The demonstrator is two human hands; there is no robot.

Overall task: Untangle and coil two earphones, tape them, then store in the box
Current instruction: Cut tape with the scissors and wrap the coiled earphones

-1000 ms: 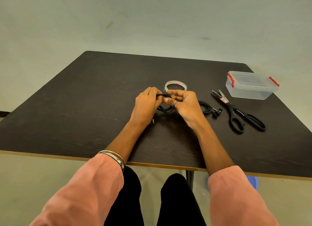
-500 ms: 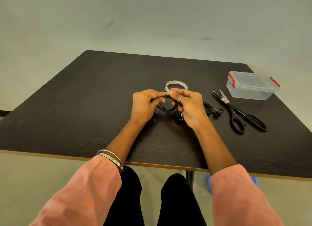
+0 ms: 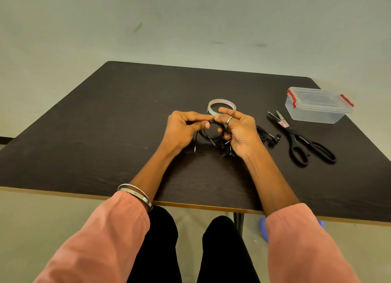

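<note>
A coiled black earphone [image 3: 211,137] hangs between my hands just above the dark table [image 3: 105,124]. My left hand [image 3: 182,130] pinches the top of the coil. My right hand [image 3: 239,130] pinches it from the other side, index finger raised. The plug dangles near the tabletop under my left hand, and the earbuds hang under my right palm. The second black earphone [image 3: 267,135] lies coiled on the table right of my right hand. A clear tape roll [image 3: 222,104] lies just behind my hands. The clear box [image 3: 317,105] with red clips stands shut at the far right.
Black-handled scissors [image 3: 300,139] lie between the second earphone and the box, blades pointing away from me. The table's near edge [image 3: 190,205] runs above my knees. A blue object [image 3: 263,227] sits on the floor under the table.
Both hands have lifted slightly and turned the coil upright. The plug and earbuds now hang free below it, and my right index finger has straightened.
</note>
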